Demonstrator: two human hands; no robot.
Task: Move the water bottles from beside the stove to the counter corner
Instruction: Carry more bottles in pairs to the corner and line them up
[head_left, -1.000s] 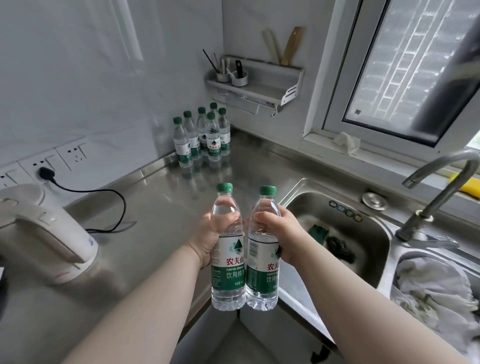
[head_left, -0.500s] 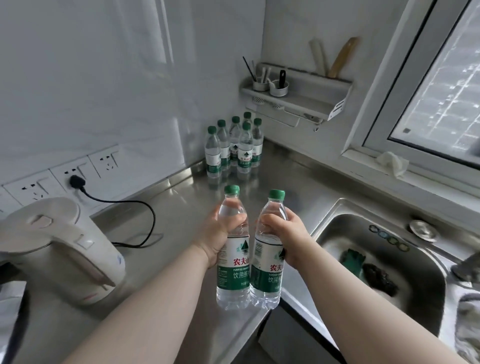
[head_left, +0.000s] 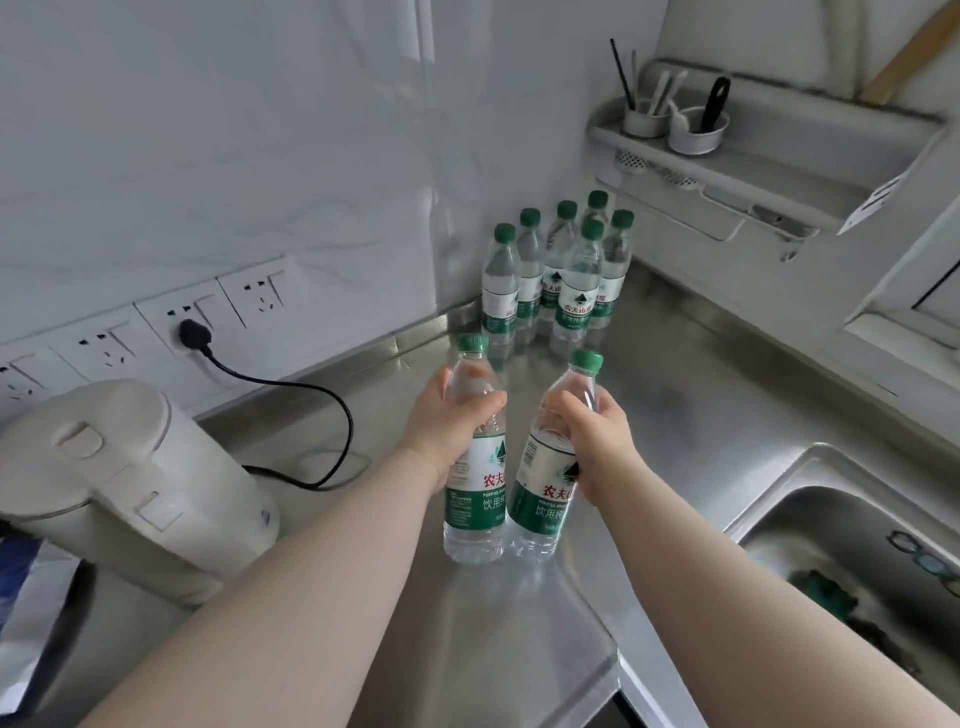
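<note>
Green-capped left bottle (head_left: 475, 499) is clamped in the left grip (head_left: 447, 431), right bottle (head_left: 545, 493) in the right grip (head_left: 597, 441).

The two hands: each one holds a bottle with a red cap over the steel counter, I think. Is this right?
Not quite. The head view shows green caps, not red. The rest stands: the left hand holds one bottle and the right hand holds the other bottle, both over the steel counter.
</note>
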